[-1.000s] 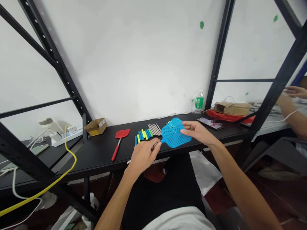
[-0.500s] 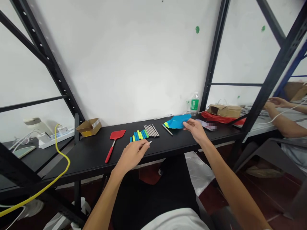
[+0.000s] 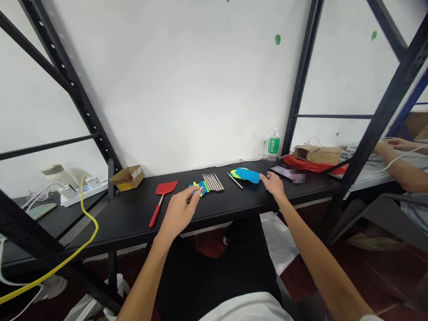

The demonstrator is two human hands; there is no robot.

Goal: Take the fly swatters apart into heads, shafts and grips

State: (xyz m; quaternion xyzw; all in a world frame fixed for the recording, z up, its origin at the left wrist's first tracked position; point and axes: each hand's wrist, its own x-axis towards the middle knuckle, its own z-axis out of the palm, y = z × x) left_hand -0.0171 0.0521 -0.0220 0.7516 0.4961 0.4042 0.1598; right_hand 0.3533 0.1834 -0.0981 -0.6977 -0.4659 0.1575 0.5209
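Note:
My left hand (image 3: 183, 206) is closed on a thin silvery rod (image 3: 201, 189); only its short tip shows past my fingers. Behind it lie several blue, yellow and green handles (image 3: 205, 186), partly hidden by the hand. My right hand (image 3: 273, 183) pinches the right edge of a blue flat swatter head (image 3: 250, 175), on top of a pile with yellow-green ones (image 3: 236, 173). A row of metal rods (image 3: 213, 182) lies between my hands, with a single rod (image 3: 235, 181) beside the pile. A red fly swatter (image 3: 161, 200) rests at the left.
On the black table (image 3: 133, 214) stand an open cardboard box (image 3: 127, 178) and a water bottle (image 3: 273, 145). A phone (image 3: 282, 172) lies right of my right hand, near red plastic (image 3: 310, 165) and another carton (image 3: 317, 154). A yellow cable (image 3: 95, 223) hangs left. A co-worker's arm (image 3: 397, 162) shows at right.
The blue swatter head has come down from a raised, tilted position onto the pile, my right hand lowering with it. My left hand has shifted slightly left, the rod still in it.

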